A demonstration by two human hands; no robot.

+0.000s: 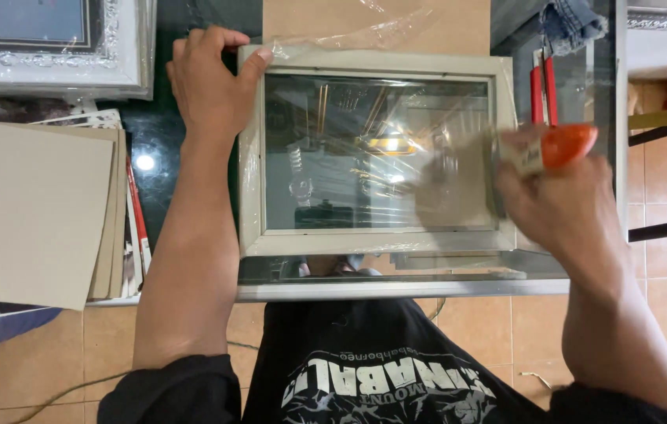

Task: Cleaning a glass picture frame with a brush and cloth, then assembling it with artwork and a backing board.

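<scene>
Press your left hand (206,78) flat on the far-left corner of the picture frame (377,153) lying on the glass table (396,290). Your right hand (561,200), closed around the orange-handled tool (557,147), works the right edge; keep strokes short.

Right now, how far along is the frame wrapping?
Done: clear plastic film already lies over the glass front of the pale frame, wrinkled at the top edge. In hand: the left hand pins the frame's top left corner, while the right hand, blurred, holds an orange tool at the right side. Left: loose film beyond the top edge looks unfinished.
</scene>
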